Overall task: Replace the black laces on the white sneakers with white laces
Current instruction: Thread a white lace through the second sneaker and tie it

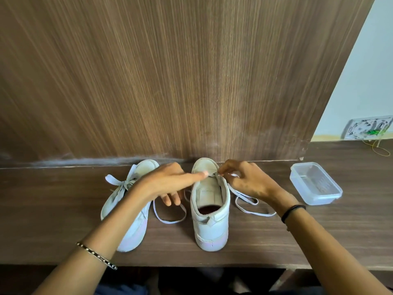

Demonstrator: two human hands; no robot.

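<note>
Two white sneakers stand on the wooden desk (276, 241), toes toward the back panel. The left sneaker (129, 209) leans on its side, with a white lace tied in a bow near its toe. The right sneaker (210, 211) stands upright. A white lace (246, 201) runs through it near the toe, and its loose ends trail on the desk on both sides. My left hand (168, 184) reaches across to the right sneaker's front with the forefinger stretched out and the other fingers curled under. My right hand (244, 179) pinches the lace at the shoe's right eyelets.
A clear plastic container (315, 183) sits open on the desk to the right of the shoes. A wood-grain panel (170, 81) rises right behind the sneakers. A wall socket with loose wires (370, 128) is at the far right.
</note>
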